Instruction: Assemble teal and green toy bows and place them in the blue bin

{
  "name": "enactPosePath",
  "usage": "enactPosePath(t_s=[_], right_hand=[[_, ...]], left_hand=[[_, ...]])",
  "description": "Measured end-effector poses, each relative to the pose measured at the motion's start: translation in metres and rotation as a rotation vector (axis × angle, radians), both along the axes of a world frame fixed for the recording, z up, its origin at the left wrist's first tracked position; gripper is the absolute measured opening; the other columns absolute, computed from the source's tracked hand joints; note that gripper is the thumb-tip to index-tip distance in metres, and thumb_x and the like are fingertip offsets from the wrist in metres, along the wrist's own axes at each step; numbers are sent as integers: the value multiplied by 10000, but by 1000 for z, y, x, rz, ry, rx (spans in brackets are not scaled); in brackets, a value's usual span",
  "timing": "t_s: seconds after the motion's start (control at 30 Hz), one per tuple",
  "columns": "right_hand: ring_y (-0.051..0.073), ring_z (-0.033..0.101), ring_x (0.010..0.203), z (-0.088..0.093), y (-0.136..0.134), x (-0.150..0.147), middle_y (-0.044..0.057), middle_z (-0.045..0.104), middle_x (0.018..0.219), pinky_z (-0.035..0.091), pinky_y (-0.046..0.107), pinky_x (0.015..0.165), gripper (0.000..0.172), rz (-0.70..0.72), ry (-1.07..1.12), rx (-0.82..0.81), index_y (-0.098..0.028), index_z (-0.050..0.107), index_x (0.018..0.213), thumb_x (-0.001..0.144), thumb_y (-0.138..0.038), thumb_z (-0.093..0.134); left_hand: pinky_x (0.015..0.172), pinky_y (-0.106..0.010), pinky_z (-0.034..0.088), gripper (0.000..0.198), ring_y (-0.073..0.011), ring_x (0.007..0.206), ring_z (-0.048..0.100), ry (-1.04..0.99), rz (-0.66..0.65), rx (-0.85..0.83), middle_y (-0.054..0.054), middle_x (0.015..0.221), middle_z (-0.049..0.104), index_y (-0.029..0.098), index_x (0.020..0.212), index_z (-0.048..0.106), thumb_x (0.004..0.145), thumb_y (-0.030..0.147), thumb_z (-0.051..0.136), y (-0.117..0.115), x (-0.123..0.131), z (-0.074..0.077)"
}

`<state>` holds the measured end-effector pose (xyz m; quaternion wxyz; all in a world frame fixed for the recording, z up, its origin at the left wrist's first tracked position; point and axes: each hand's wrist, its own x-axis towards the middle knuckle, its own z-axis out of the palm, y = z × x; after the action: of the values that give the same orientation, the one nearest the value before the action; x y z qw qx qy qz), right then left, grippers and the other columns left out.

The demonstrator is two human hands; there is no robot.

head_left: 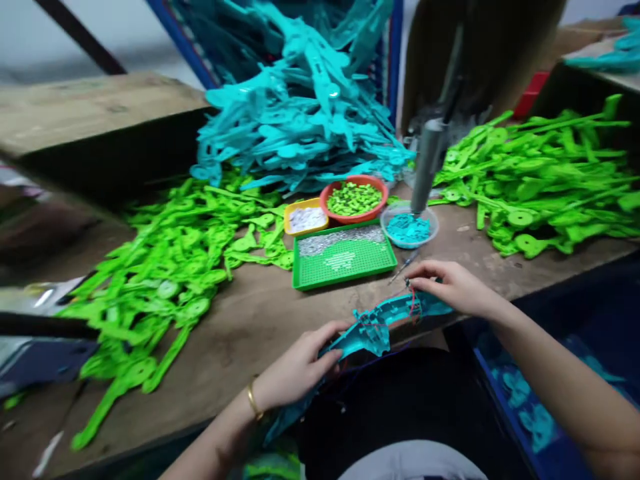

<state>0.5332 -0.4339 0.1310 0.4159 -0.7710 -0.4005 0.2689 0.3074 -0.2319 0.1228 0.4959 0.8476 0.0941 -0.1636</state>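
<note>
At the near edge of a worn workbench (255,323), a teal plastic half-shell (369,330) was held open side up, its left end clamped between the thumb and fingers of the left hand (303,363). Toward its right end, the fingertips of the right hand (455,287) appeared drawn together on a thin red wire (413,304). The shell was judged light, stiff and slightly slick, best gripped by its outer walls; the wire was judged fragile. Farther back, a green perforated tray (345,282) was flanked by heaped bright green plastic parts (170,287).
</note>
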Motion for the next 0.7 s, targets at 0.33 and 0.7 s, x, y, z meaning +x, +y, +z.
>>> enactPosePath(t_s=[0.33,0.7], right_hand=[[165,614,821,-31,45,-24,33,666,869,490,303,744,253,25,142,66,-187,623,896,774,-408,610],[153,667,772,-67,30,-9,30,693,835,546,290,737,247,-136,496,280,-208,630,929,758,-380,676]], left_hand=[[630,-248,430,194,-139,674,544,55,90,-83,6,768,598,174,869,537,763,324,600,31,7,-14],[692,-296,459,269,-137,703,549,-140,431,-422,-9,745,586,178,800,465,828,435,535,28,37,-38]])
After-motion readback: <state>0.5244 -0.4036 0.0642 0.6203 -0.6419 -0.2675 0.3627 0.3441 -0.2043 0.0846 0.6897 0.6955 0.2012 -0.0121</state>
